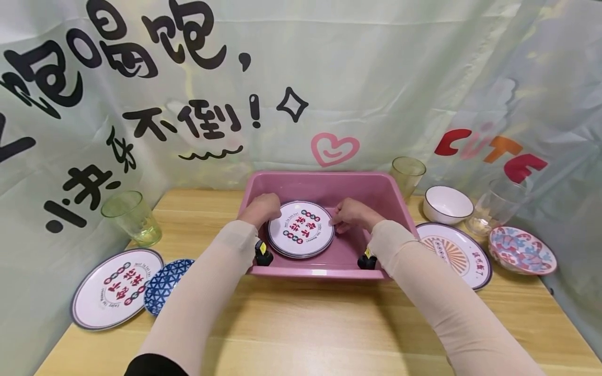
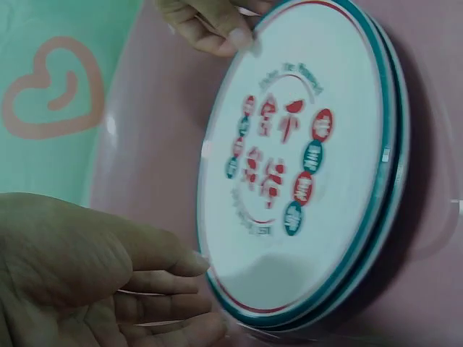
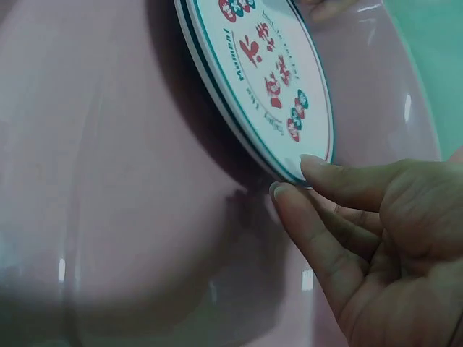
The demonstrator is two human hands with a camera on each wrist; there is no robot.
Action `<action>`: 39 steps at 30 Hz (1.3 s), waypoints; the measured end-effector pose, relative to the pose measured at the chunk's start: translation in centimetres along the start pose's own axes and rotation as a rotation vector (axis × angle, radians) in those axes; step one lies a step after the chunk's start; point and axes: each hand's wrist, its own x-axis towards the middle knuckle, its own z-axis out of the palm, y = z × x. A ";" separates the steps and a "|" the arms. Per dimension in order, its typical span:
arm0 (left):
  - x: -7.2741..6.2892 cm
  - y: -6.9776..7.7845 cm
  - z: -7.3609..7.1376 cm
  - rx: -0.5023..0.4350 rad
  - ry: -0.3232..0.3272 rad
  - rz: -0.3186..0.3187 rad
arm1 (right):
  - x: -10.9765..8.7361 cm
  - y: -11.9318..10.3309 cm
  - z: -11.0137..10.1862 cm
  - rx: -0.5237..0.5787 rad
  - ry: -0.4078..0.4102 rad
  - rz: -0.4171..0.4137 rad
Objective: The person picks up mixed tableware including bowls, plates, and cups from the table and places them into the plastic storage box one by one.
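Observation:
Inside a pink plastic tub [image 1: 324, 183] lies a small stack of round white plates with dark blue-green rims. The top plate [image 1: 301, 230] bears red characters and small red and green ovals. My left hand [image 1: 261, 210] is at its left edge; the left wrist view has the thumb on the rim and the fingers under the edge. On the opposite side my right hand [image 1: 355, 214] pinches the rim between thumb and forefinger, as the right wrist view shows up close. A second plate [image 2: 394, 177] sits directly beneath the top one.
Left of the tub stand a green glass [image 1: 136, 219], a large printed plate [image 1: 101, 292] and a blue patterned bowl [image 1: 164, 282]. To the right are a yellowish glass [image 1: 408, 175], white bowl [image 1: 447, 204], sunburst plate [image 1: 465, 256], clear glass [image 1: 494, 209] and floral bowl [image 1: 522, 250]. Behind hangs a printed cloth [image 1: 400, 78].

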 end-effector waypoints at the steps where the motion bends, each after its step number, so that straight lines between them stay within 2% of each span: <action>1: -0.1 0.1 -0.1 -0.002 0.005 0.009 | -0.1 -0.1 -0.1 -0.017 0.003 -0.004; 9: -0.7 0.2 -1.1 -0.011 0.034 0.062 | -1.2 -0.9 -1.5 -0.111 -0.009 -0.039; 16: -1.3 -0.1 -2.2 -0.065 0.075 0.132 | -2.9 -1.8 -3.6 -0.099 -0.032 -0.063; 21: -2.2 -0.1 -3.2 -0.097 0.070 0.159 | -4.6 -2.7 -4.7 -0.125 -0.031 -0.106; 25: -3.1 -0.2 -3.7 -0.141 0.069 0.169 | -6.1 -3.1 -5.5 -0.147 0.029 -0.176; 30: -4.0 -0.7 -4.1 -0.225 0.097 0.212 | -7.8 -2.9 -6.3 -0.199 0.132 -0.287; 35: -5.1 -1.7 -4.4 -0.329 0.162 0.318 | -9.5 -1.9 -7.2 -0.376 0.249 -0.470; 39: -6.0 -2.7 -4.5 -0.360 0.203 0.372 | -10.9 -0.7 -7.5 -0.514 0.314 -0.560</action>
